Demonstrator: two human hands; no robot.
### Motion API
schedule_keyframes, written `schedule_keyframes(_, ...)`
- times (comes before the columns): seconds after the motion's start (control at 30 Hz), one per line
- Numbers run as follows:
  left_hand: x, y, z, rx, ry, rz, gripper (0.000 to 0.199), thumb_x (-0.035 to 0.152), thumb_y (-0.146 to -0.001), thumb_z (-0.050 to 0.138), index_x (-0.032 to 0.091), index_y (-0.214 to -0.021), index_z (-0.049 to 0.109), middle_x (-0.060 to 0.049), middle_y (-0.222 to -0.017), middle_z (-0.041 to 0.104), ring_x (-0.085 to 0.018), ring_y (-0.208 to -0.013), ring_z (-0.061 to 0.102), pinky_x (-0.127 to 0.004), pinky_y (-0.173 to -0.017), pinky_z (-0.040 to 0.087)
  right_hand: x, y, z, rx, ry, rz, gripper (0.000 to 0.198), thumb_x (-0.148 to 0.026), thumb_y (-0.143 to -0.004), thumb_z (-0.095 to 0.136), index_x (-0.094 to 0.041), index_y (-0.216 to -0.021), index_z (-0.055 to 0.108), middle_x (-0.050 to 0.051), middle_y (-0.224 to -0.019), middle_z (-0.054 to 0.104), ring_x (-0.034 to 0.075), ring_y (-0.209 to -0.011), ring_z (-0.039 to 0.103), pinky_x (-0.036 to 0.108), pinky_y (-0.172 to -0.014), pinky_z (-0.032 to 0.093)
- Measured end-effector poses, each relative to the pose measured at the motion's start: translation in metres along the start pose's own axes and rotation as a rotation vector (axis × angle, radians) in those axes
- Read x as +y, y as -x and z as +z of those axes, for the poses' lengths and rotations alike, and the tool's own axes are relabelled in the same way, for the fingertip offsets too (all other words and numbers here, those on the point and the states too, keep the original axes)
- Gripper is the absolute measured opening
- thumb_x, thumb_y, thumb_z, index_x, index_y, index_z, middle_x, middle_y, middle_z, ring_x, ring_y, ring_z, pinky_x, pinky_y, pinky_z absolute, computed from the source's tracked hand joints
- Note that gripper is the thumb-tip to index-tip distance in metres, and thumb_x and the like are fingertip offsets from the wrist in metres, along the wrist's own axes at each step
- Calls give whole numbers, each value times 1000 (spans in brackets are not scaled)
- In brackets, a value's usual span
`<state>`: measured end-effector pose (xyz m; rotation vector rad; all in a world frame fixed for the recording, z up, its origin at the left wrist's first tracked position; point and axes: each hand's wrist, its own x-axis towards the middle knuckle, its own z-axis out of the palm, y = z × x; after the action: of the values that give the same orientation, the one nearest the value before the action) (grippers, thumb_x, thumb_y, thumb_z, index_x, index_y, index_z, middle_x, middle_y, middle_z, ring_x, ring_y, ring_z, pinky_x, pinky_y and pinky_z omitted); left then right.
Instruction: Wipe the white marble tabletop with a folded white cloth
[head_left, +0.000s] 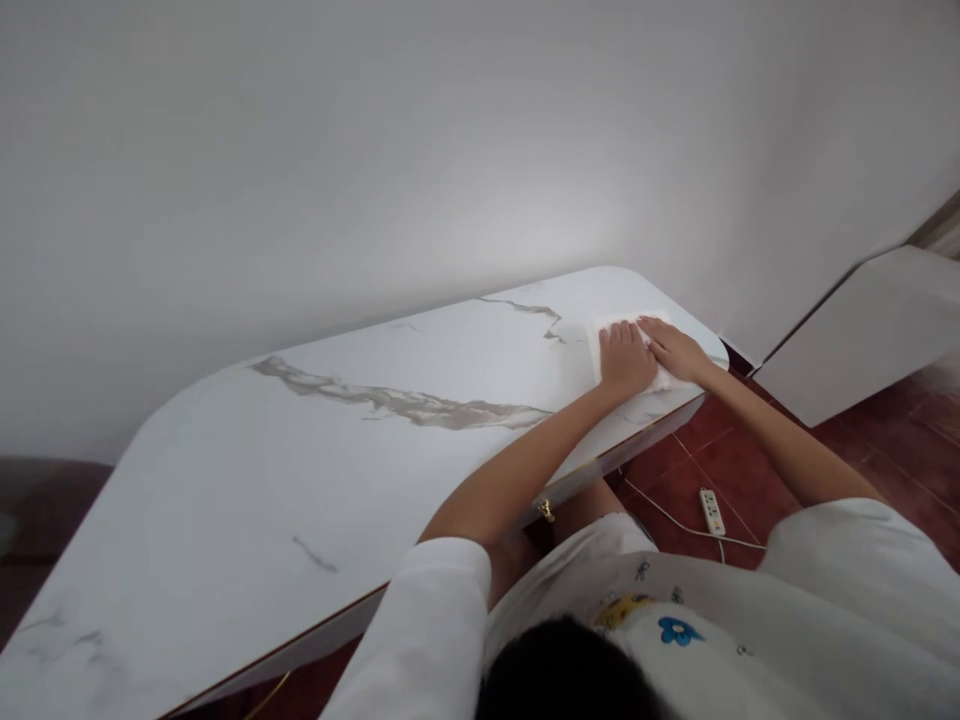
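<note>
A white cloth point(595, 340) lies flat on the marble-patterned tabletop point(360, 480), near its rounded right end. My left hand point(627, 357) presses down on the cloth, palm down with the fingers stretched forward. Beside it, my right hand point(673, 350) also rests flat on the cloth, its fingertips close to the left hand's knuckles. Both hands cover much of the cloth, so only its edges show around them.
Behind the table stands a plain pale wall point(375, 150). A gold drawer knob point(546, 510) sticks out from the table's front. On the red tiled floor point(892, 460) lies a power strip point(712, 511) with a white cord. A white panel point(862, 330) stands at the right.
</note>
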<state>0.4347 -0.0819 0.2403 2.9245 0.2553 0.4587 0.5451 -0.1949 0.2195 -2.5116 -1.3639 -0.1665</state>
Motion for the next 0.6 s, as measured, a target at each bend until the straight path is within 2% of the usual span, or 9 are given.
schedule_keyframes(0.13, 28, 12, 1, -25, 26, 22, 53, 28, -95, 27, 4, -141, 39, -18, -148, 40, -30, -138, 33, -48, -114, 20, 13, 33, -10, -6, -10, 6, 56, -41, -96, 23, -26, -149, 32, -1, -153, 36, 22, -142, 29, 46, -119, 25)
schedule_keyframes(0.27, 46, 3, 6, -10, 53, 75, 53, 28, -95, 29, 2, -139, 41, -19, -147, 42, -31, -136, 35, -47, -114, 20, 37, 45, -17, -4, 9, 39, 57, -40, -95, 24, -22, -148, 34, 2, -154, 35, 21, -142, 28, 43, -119, 24)
schedule_keyframes(0.43, 54, -28, 18, 30, 96, 89, 53, 28, -94, 31, -1, -136, 44, -20, -143, 45, -30, -132, 38, -45, -113, 21, 66, 29, -19, 1, 35, 74, 56, -38, -94, 26, -24, -148, 34, 1, -152, 37, 22, -141, 30, 46, -118, 27)
schedule_keyframes(0.6, 48, -62, 31, 55, 119, 26, 53, 28, -95, 31, -2, -137, 43, -20, -143, 45, -30, -133, 36, -45, -114, 19, 84, -4, -18, -16, 50, 61, 56, -37, -94, 24, -20, -147, 36, 3, -153, 36, 20, -142, 29, 42, -119, 25)
